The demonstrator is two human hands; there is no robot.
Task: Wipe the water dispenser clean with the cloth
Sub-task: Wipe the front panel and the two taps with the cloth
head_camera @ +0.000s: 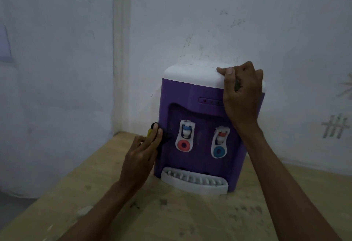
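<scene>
Just a wooden counter point(190, 216) with dark smudges and scuffs all over the top. Behind it are pale walls point(190, 22) that meet in a corner with a raised strip point(122, 50) running down it. The back wall has dark specks, and some grey tally-like marks point(334, 127) scrawled on the right.

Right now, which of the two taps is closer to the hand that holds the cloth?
The tap with the pink ring, the one nearer the left hand, which presses the cloth. The blue-ringed tap lies farther.
</scene>
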